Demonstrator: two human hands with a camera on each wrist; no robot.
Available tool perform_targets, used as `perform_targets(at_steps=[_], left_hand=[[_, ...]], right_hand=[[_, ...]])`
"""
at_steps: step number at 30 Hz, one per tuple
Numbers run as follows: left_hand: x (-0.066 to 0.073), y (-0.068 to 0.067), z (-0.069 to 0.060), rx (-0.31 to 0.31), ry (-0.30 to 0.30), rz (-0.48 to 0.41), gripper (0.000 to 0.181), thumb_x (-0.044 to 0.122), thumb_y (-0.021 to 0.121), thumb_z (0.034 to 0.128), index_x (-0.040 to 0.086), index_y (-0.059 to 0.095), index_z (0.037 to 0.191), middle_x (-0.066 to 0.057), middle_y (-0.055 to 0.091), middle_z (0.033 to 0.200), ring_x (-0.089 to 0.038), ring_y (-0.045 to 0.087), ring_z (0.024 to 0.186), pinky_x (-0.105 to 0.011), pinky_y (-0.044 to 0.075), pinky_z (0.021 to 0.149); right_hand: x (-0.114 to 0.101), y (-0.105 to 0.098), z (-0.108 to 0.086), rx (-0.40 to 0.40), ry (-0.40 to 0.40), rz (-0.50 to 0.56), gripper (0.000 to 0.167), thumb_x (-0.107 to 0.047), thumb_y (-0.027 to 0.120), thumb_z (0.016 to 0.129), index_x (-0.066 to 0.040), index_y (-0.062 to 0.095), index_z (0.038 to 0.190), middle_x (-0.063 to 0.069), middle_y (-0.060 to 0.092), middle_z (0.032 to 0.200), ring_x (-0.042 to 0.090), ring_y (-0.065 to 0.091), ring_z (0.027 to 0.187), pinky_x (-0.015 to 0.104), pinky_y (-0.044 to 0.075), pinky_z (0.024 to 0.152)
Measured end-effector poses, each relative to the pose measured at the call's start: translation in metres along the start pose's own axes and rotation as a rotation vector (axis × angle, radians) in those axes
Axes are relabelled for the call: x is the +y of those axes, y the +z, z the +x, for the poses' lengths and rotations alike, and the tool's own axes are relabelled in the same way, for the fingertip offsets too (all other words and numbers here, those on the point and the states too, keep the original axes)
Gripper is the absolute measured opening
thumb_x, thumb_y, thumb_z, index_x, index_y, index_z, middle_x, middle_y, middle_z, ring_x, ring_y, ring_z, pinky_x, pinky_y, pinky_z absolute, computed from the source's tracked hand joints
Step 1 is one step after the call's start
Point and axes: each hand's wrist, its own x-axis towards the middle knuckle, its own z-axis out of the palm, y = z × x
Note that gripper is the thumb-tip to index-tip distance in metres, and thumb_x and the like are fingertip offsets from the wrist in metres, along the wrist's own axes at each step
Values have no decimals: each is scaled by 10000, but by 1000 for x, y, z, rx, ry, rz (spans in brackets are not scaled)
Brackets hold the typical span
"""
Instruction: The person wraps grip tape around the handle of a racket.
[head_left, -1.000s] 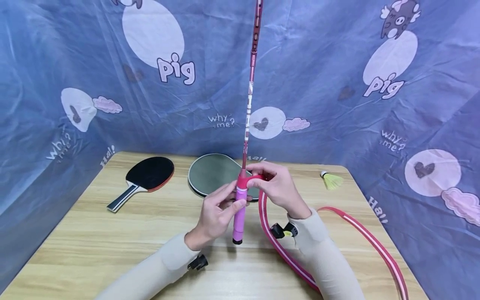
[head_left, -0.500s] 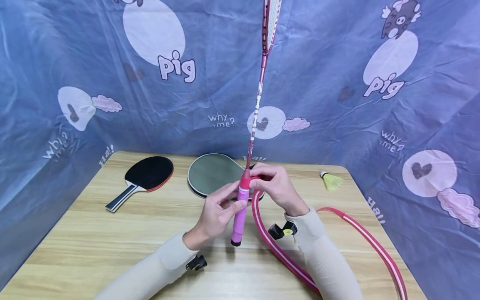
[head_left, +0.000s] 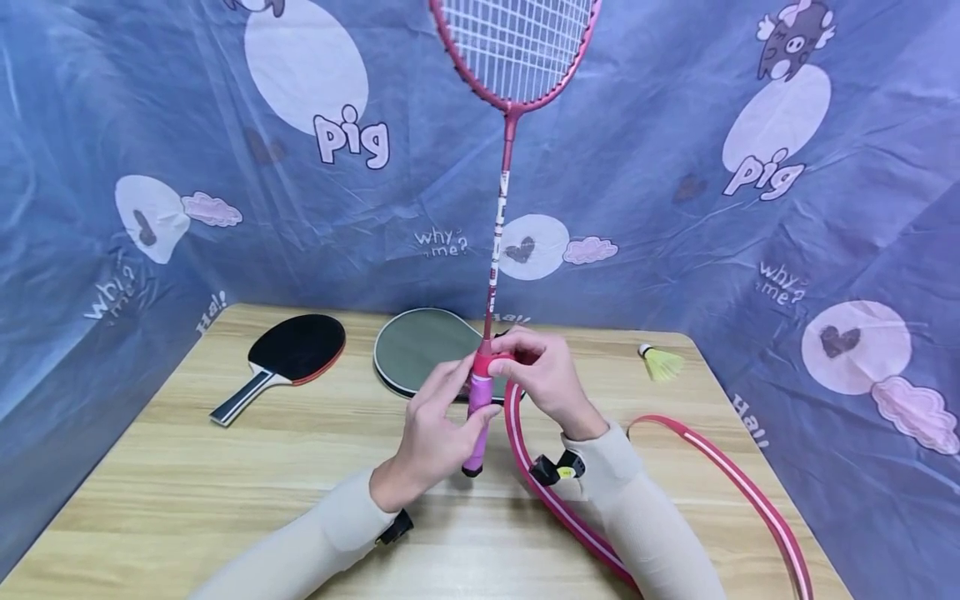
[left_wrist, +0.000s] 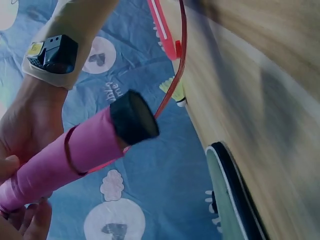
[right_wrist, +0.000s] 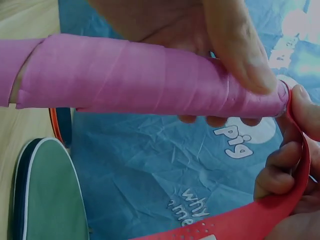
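Note:
A badminton racket [head_left: 498, 225] stands nearly upright above the table, its strings facing me and its top cut off in the head view. Purple wrap covers its handle [right_wrist: 140, 75], which ends in a black butt cap [left_wrist: 135, 117]. My left hand [head_left: 431, 433] holds this handle between thumb and fingers. At the handle's upper end, my right hand [head_left: 551, 379] pinches a red grip tape [head_left: 517, 429] that lies round the top of the purple wrap. From there the tape hangs in a long curve with a pale centre stripe, partly hidden behind my right forearm.
A black table tennis bat [head_left: 296, 348] lies on the wooden table [head_left: 172, 500] at the left. Behind my hands lies a green, pale-rimmed paddle-shaped thing [head_left: 423, 346]. A yellow shuttlecock [head_left: 662, 363] is at the back right. Blue printed cloth [head_left: 630, 167] encloses the table.
The racket has turned about its long axis, from edge-on to strings facing me. The hanging tape has drawn slightly closer to the handle. Both hands keep hold.

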Motion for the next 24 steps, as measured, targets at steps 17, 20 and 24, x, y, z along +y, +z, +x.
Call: perform_targets(at_steps=[17, 20, 24], left_hand=[[7, -8, 1, -82, -294, -208, 504, -11, 831, 796, -53, 647, 1263, -155, 688, 1040, -263, 744, 911, -248, 626, 768], [8, -10, 3, -116, -325, -242, 509, -11, 824, 804, -51, 640, 1277, -167, 683, 1045, -266, 735, 903, -255, 628, 762], [10, -13, 5, -171, -357, -302, 506, -19, 801, 826, -57, 623, 1298, -192, 676, 1056, -263, 730, 903, -274, 635, 749]], right_hand=[[-11, -8, 1, -101, -148, -323, 178, -26, 838, 791, -51, 788, 959, 45, 679, 805, 63, 482, 639, 172, 379, 516], [-12, -12, 1, -120, -189, -361, 159, -32, 834, 795, -60, 789, 944, 41, 688, 810, 52, 484, 649, 164, 376, 522], [-11, -13, 0, -102, -240, -381, 129, -19, 832, 794, -72, 789, 904, 32, 691, 801, 53, 499, 663, 164, 375, 522]])
